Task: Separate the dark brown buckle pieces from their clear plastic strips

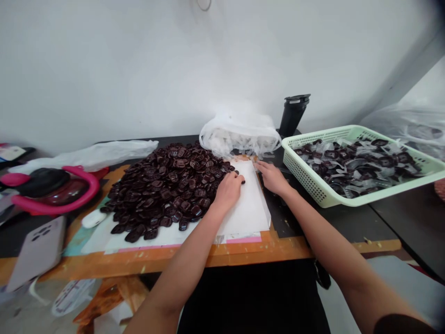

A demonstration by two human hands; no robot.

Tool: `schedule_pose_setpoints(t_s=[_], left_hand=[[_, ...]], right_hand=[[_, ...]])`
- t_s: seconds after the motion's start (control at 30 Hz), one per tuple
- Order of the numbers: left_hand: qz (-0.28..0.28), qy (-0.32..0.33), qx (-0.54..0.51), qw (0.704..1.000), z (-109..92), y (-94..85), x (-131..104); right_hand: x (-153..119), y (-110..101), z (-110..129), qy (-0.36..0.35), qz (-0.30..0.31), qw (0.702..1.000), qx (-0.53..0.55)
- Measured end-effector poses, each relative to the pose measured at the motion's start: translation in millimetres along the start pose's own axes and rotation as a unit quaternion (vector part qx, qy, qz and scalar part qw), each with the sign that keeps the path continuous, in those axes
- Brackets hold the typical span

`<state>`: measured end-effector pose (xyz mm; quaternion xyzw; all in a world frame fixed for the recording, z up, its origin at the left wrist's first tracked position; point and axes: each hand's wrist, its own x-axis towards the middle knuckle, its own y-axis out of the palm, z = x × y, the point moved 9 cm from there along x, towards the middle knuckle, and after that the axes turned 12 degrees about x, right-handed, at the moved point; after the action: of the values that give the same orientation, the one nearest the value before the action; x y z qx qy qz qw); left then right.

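Note:
A heap of glossy dark brown buckle-like plastic pieces (pixel 174 185) covers the middle left of the table. My left hand (pixel 228 189) rests at the heap's right edge, over a white sheet (pixel 245 211), its fingers curled on one dark piece (pixel 242 181) that shows at the fingertips. My right hand (pixel 273 177) lies just right of the sheet's far end, fingers stretched forward and nothing visibly held. Close to its fingertips are small whitish bits, too small to make out. Behind both hands, a white plastic bag (pixel 239 134) spills clear scraps.
On the right stands a pale green basket (pixel 313 178) of dark pieces mixed with clear film. A black cup-like container (pixel 294 113) is behind it. To the left lie a phone (pixel 40 248), a white case (pixel 93 218) and a pink-handled object (pixel 86 190). The table's front edge (pixel 243 257) is taped.

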<state>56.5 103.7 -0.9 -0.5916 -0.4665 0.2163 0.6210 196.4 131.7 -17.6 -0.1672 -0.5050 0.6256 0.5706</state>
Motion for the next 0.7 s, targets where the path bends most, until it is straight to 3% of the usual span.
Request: schedule_pose_setpoints(t_s=[0.2,0.3,0.37,0.43,0.57,0.7], left_hand=[[0.007,-0.030,-0.027,0.999,2.2,0.9,-1.5],[0.019,-0.040,-0.050,0.998,5.4,4.6,-1.9],[0.018,-0.044,-0.072,0.996,7.3,6.3,-1.6],[0.013,-0.047,-0.087,0.995,8.6,7.0,-1.0],[0.018,-0.022,-0.089,0.996,4.6,7.9,-0.2],[-0.013,-0.044,-0.112,0.993,7.4,0.2,-0.1]], right_hand=[[1.5,-4.5,7.3,-0.002,0.023,0.999,0.047],[-0.8,-19.6,6.7,0.022,-0.016,0.990,0.140],[-3.1,-30.9,1.8,0.059,-0.072,0.965,0.246],[-5.7,-35.3,-2.4,0.095,-0.111,0.918,0.368],[-7.7,-25.3,0.8,0.139,-0.096,0.835,0.524],[-7.4,-23.8,6.5,0.117,-0.096,0.829,0.538]])
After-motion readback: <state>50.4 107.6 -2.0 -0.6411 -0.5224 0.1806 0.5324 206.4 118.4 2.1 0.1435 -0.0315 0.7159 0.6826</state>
